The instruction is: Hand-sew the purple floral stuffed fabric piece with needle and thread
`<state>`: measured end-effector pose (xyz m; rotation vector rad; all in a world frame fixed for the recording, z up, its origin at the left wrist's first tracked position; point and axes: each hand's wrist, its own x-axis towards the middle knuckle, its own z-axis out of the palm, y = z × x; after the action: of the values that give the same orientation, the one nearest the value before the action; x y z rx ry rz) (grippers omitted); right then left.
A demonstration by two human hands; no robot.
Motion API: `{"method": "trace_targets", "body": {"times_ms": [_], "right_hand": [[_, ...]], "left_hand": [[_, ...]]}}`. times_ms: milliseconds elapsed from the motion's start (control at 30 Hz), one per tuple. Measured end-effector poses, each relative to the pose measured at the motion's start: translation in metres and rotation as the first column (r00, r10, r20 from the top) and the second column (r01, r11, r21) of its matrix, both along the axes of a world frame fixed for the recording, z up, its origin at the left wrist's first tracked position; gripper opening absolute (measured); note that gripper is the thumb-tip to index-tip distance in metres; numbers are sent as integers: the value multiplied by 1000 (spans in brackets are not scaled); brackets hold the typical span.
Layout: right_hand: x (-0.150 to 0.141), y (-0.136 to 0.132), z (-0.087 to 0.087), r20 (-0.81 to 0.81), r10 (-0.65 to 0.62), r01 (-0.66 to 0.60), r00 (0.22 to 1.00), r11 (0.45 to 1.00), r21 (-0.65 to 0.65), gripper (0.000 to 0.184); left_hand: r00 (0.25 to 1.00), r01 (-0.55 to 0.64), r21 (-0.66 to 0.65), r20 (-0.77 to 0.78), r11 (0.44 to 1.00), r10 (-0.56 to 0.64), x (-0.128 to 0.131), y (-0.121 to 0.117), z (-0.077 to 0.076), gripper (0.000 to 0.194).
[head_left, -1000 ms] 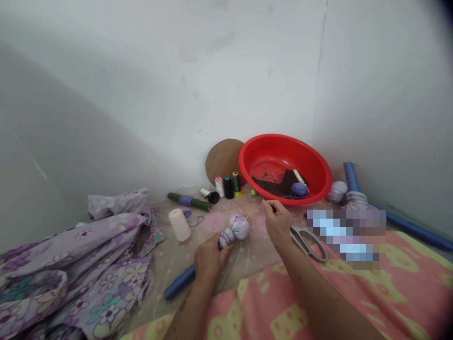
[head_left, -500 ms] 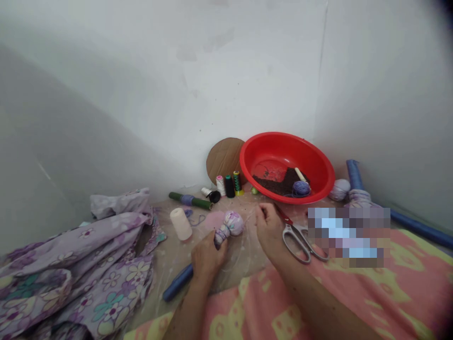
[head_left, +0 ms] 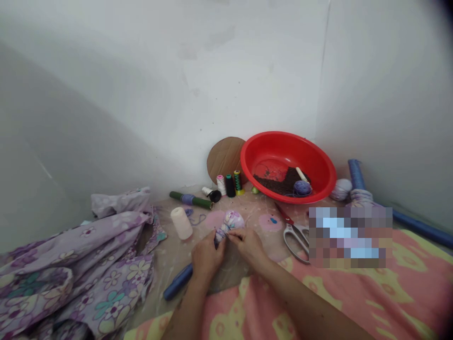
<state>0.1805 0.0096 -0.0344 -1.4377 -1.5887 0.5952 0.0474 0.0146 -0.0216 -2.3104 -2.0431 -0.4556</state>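
My left hand [head_left: 208,255] is closed around a blue wrapped stick [head_left: 179,282] lying slantwise, its lower end jutting out below the hand. At the stick's upper end is a ball covered in lilac floral cloth [head_left: 234,220], its neck wound with thread. Thumb and fingers of my right hand [head_left: 247,243] are pinched together at that neck, on thread that barely shows. To the right lie scissors [head_left: 295,241] with grey handles and red at the pivot, partly covered by a blurred patch. A white thread cone [head_left: 181,224] stands left of my hands.
A red basin [head_left: 286,141] with dark material and a purple yarn ball [head_left: 302,188] rests by the wall. Several thread spools [head_left: 230,186], a cardboard disc [head_left: 224,160] and a green tube [head_left: 191,200] are nearby. Floral fabric [head_left: 116,278] is heaped left; a pink-yellow cloth [head_left: 255,307] lies in front.
My right hand has moved left and slightly down, from beside the scissors to the neck of the cloth ball. My left hand stays on the stick.
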Motion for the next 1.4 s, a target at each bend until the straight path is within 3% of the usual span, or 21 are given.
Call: {"method": "trace_targets", "body": {"times_ms": [300,1133,1400], "right_hand": [[1,-4,2,103,8,-2,995,999,-50,24],[-5,-9,5,146,-6,15,989,998,-55,28],[-10,-10,1,185,-91,113,978,988,-108,23]], "left_hand": [[1000,10,-15,-11,1000,-10,-2,2,0,44],[1000,16,-23,-16,1000,-16,-1,1,2,44],[999,33,-14,-19,999,-34,-1,0,4,43]]}}
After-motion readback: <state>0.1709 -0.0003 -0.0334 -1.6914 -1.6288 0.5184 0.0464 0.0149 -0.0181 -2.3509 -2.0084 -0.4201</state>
